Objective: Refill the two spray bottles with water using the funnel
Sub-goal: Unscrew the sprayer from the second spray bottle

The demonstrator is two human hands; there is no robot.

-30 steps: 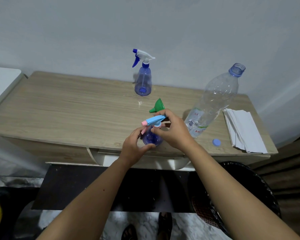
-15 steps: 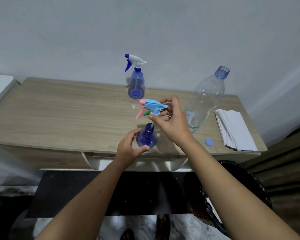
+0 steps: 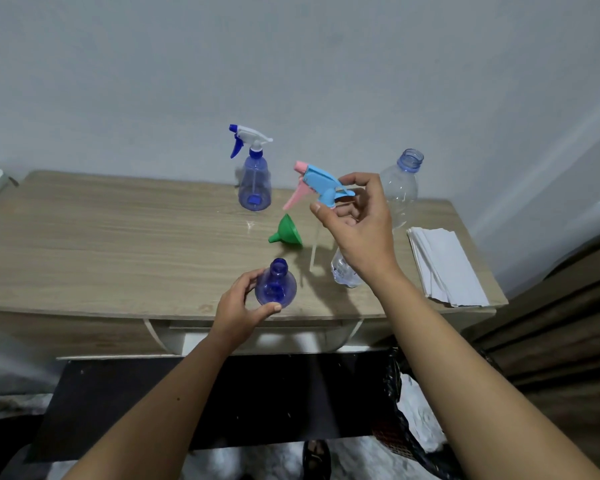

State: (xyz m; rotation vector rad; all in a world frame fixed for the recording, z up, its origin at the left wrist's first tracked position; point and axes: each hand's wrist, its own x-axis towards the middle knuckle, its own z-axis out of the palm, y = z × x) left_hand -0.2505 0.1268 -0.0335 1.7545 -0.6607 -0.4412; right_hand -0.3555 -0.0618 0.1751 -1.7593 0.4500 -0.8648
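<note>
Gripping the open blue spray bottle [image 3: 275,286] near the wooden table's [image 3: 101,244] front edge, the left hand [image 3: 244,308] is curling its fingers around it. The right hand [image 3: 359,226] is pinching the pink-and-blue trigger head [image 3: 317,184] aloft, its dip tube dangling beside the green funnel [image 3: 286,230] lying on its side. A second spray bottle [image 3: 254,178] is standing capped near the wall.

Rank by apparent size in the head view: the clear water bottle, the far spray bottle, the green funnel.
1. Clear water bottle, largest, though a hand partly covers it.
2. Far spray bottle, with its trigger head on.
3. Green funnel, clearly smallest, lying on the table.
</note>
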